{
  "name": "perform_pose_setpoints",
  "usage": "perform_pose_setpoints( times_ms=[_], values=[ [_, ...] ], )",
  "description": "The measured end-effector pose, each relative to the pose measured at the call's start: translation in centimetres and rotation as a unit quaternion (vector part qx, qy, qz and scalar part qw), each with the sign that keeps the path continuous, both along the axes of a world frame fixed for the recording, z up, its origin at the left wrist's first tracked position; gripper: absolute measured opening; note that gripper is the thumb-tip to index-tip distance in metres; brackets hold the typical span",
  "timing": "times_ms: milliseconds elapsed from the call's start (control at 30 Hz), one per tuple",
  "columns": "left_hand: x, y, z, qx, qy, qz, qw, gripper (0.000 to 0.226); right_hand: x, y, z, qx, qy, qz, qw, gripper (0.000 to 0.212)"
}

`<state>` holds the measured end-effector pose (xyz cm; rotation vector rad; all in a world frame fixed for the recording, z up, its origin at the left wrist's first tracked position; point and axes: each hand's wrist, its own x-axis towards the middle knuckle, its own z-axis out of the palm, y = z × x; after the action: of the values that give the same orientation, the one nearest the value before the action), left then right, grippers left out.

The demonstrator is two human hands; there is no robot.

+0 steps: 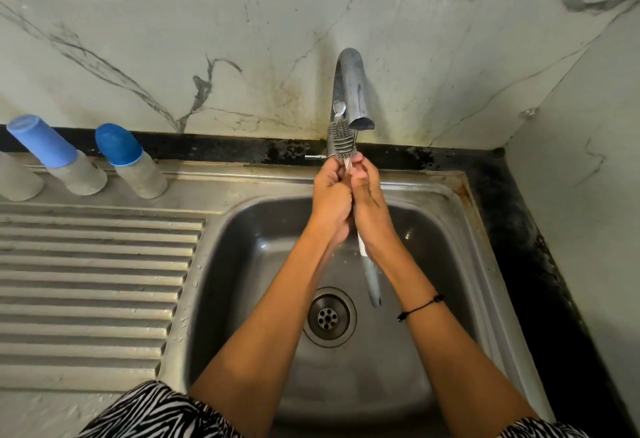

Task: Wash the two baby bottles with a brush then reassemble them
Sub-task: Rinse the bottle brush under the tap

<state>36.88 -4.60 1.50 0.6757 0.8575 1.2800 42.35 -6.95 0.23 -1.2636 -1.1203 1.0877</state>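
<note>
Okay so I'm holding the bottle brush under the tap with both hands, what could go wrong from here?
Two risks. The brush head sits right at the faucet spout, so it may knock the spout or flick water onto the wall. Both the left hand and right hand hold it by the wet handle, so it could slip into the sink. The two bottles stand near the counter's back edge; spray might reach them.

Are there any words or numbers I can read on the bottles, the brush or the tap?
None: no picture shows any readable text.
Two baby bottles: blue caps, no words or numbers visible.
Brush: plain grey bristles, no label.
Tap: bare metal, no brand seen.
Sink: no markings.
</note>
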Motion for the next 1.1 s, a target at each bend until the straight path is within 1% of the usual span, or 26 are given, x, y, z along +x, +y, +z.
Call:
perform_pose_setpoints(
  times_ms=[100,167,233,267,300,367,400,433,467,567,633,700,800,833,867,967,1100],
  values=[
    [0.0,0.0,0.1,-0.027,-0.021,-0.007,0.999,0.027,0.4,-0.1,-0.4,-0.025,0.004,-0.011,1.000,0.030],
    [-0.3,0.6,0.7,-0.031,-0.038,0.024,0.998,0.024,0.9,-0.6,-1.1,-0.065,-0.045,-0.018,0.997,0.021],
    [-0.7,1.5,1.5,-0.026,-0.037,0.062,0.997,0.023,1.2,-1.3,-2.2,-0.094,-0.093,-0.008,0.991,0.028],
    [-0.7,1.7,1.7,-0.028,-0.012,0.064,0.997,0.023,1.2,-1.6,-2.4,-0.102,-0.094,0.000,0.990,0.030],
    [-0.8,1.4,1.6,-0.034,0.034,0.051,0.998,0.021,1.0,-1.5,-2.5,-0.108,-0.088,0.006,0.990,0.031],
    [-0.9,0.3,0.6,-0.051,0.130,-0.012,0.990,0.021,0.6,-0.7,-1.9,-0.111,-0.098,-0.002,0.989,0.030],
    [-1.1,-0.3,0.0,-0.061,0.153,-0.038,0.986,0.024,0.4,0.0,-1.5,-0.111,-0.121,-0.006,0.986,0.028],
    [-1.3,-0.7,-0.4,-0.070,0.158,-0.049,0.984,0.028,0.2,0.6,-0.9,-0.112,-0.140,-0.001,0.984,0.026],
    [-1.6,-0.6,-0.5,-0.076,0.152,-0.045,0.984,0.030,0.1,1.0,-0.6,-0.110,-0.150,0.013,0.982,0.026],
    [-2.6,0.9,0.6,-0.074,0.138,0.000,0.988,0.030,0.3,1.0,-0.5,-0.111,-0.114,0.072,0.984,0.031],
    [-3.2,2.2,1.1,-0.075,0.124,0.053,0.988,0.029,0.9,0.7,-1.4,-0.141,-0.112,0.088,0.980,0.034],
    [-3.6,2.8,0.8,-0.070,0.121,0.061,0.988,0.028,1.6,0.4,-2.4,-0.164,-0.126,0.088,0.974,0.034],
    [-3.0,1.5,-0.2,-0.091,0.144,0.000,0.985,0.019,2.2,1.3,-2.2,-0.154,-0.171,0.097,0.968,0.031],
    [-2.7,1.0,-0.5,-0.099,0.146,-0.008,0.984,0.018,2.2,1.7,-1.7,-0.148,-0.187,0.107,0.965,0.029],
    [-2.6,0.8,-0.6,-0.100,0.142,0.002,0.985,0.017,2.2,2.1,-1.3,-0.144,-0.191,0.119,0.964,0.026],
    [-3.2,1.9,-0.2,-0.082,0.124,0.056,0.987,0.014,2.5,2.7,-0.8,-0.139,-0.150,0.143,0.969,0.016],
    [-4.5,3.6,0.4,-0.052,0.122,0.104,0.986,0.012,3.9,1.9,-2.1,-0.189,-0.144,0.143,0.961,0.011]
  ],
)
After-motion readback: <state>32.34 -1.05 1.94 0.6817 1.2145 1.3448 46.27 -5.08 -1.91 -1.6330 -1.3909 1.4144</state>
